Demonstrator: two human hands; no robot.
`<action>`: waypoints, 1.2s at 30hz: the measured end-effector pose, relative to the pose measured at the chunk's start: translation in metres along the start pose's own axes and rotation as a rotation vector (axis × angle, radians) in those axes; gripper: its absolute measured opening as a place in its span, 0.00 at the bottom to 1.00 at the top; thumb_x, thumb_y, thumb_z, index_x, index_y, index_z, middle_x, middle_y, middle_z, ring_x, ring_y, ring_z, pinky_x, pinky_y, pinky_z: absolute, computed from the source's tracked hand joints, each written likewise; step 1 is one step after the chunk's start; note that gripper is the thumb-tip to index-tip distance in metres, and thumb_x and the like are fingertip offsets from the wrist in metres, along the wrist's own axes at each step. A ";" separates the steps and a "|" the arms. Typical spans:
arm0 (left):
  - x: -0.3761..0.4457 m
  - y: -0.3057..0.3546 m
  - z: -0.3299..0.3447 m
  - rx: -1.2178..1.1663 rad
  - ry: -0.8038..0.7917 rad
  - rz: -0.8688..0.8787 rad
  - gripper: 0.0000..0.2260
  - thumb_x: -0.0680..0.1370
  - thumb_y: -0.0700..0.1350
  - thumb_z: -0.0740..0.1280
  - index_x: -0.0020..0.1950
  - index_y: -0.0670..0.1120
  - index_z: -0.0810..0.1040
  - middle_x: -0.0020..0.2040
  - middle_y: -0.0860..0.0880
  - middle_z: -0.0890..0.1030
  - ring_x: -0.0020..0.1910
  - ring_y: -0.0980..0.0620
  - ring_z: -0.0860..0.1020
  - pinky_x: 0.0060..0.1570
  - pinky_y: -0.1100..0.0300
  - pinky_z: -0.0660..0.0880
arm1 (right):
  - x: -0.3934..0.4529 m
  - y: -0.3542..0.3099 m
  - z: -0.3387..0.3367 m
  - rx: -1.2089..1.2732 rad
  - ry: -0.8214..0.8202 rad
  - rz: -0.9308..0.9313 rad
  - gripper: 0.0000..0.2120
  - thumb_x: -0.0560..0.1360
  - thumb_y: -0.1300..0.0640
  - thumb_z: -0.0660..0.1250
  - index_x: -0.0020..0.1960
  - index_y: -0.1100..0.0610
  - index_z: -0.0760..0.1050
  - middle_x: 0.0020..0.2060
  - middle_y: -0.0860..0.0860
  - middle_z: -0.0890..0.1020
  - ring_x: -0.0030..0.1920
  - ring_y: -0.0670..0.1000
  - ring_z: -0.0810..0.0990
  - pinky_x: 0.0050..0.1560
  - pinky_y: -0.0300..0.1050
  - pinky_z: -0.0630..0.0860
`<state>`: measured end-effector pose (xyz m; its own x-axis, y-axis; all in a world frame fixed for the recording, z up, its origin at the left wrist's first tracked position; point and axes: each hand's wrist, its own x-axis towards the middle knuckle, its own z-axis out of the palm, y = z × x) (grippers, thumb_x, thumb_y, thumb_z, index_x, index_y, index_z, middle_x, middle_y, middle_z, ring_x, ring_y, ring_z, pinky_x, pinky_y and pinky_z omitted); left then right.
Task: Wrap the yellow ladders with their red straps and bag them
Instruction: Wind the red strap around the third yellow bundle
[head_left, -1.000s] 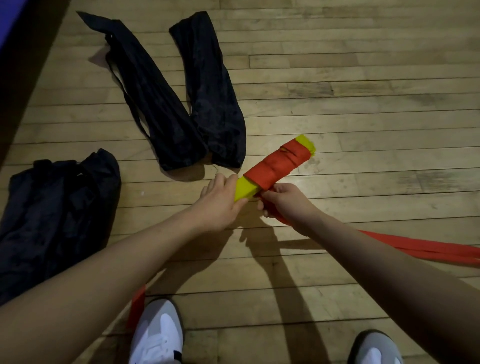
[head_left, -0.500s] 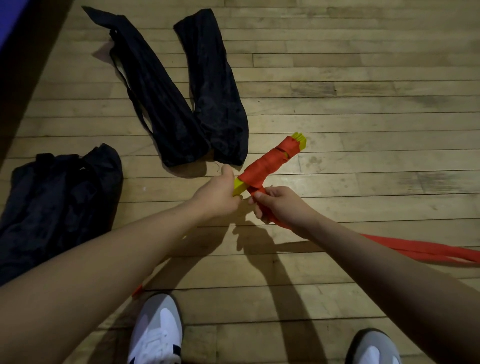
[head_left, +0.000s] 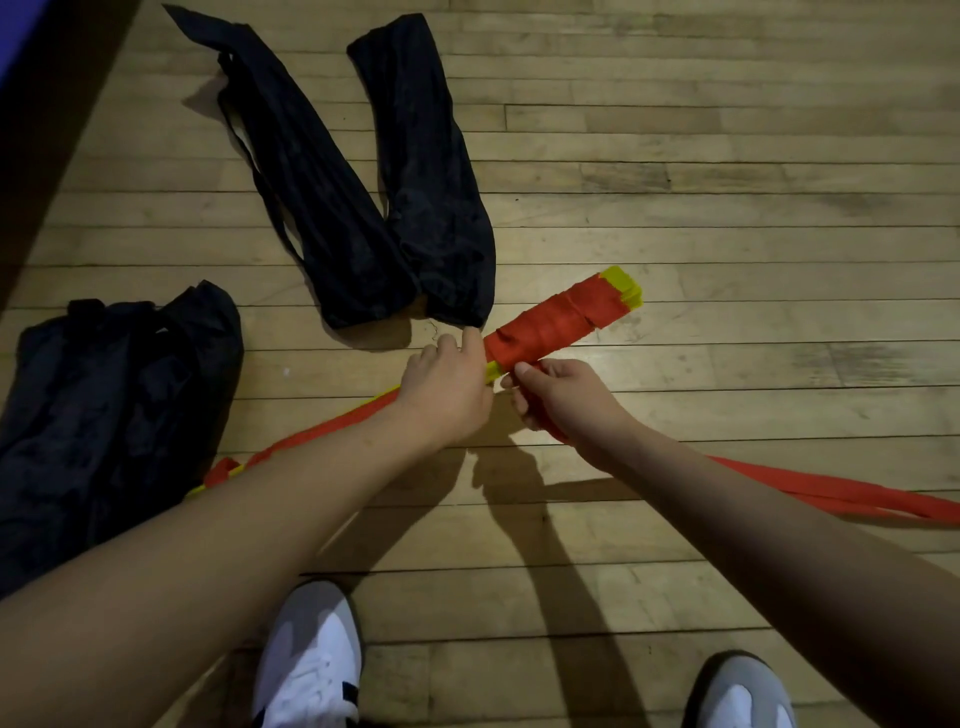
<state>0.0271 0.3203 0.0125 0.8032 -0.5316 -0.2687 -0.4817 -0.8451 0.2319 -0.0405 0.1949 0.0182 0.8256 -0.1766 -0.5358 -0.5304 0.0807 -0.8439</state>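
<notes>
Ladder bundle (head_left: 563, 325), yellow slats wound in red, points up and to the right, away from both hands, its near end between them. The left hand (head_left: 447, 387) curls round that yellow end; the right hand (head_left: 563, 400) pinches the red strap (head_left: 831, 491), whose slack trails right across the floor. Black bags (head_left: 363, 208) lie just beyond, nearer the left hand.

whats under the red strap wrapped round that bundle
Under the red strap is the folded yellow ladder: stacked yellow ends stick out at the far tip, a little more beside the left hand. The wrapped middle is hidden.
</notes>
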 end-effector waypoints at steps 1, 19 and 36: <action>-0.002 -0.001 0.001 0.032 -0.015 0.026 0.22 0.79 0.50 0.60 0.69 0.43 0.59 0.61 0.40 0.70 0.59 0.41 0.71 0.57 0.49 0.68 | 0.000 0.002 -0.001 0.024 0.023 0.014 0.12 0.82 0.58 0.57 0.45 0.61 0.75 0.30 0.53 0.75 0.28 0.48 0.71 0.28 0.36 0.69; -0.002 -0.022 -0.010 -0.034 0.104 0.032 0.16 0.77 0.51 0.66 0.58 0.47 0.65 0.51 0.48 0.67 0.49 0.48 0.72 0.40 0.57 0.67 | -0.010 0.003 0.006 -0.119 -0.138 -0.047 0.12 0.83 0.60 0.55 0.49 0.63 0.75 0.30 0.53 0.77 0.27 0.47 0.73 0.29 0.37 0.70; -0.012 -0.024 -0.009 -0.093 -0.144 0.168 0.16 0.77 0.50 0.65 0.54 0.48 0.58 0.53 0.48 0.64 0.56 0.47 0.68 0.53 0.55 0.62 | -0.007 0.016 -0.003 0.054 -0.078 0.008 0.10 0.82 0.59 0.59 0.45 0.62 0.75 0.31 0.55 0.78 0.28 0.50 0.73 0.32 0.40 0.70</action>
<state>0.0326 0.3472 0.0187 0.6532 -0.6725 -0.3480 -0.5648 -0.7388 0.3676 -0.0550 0.1949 0.0089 0.8350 -0.0990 -0.5412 -0.5276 0.1348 -0.8387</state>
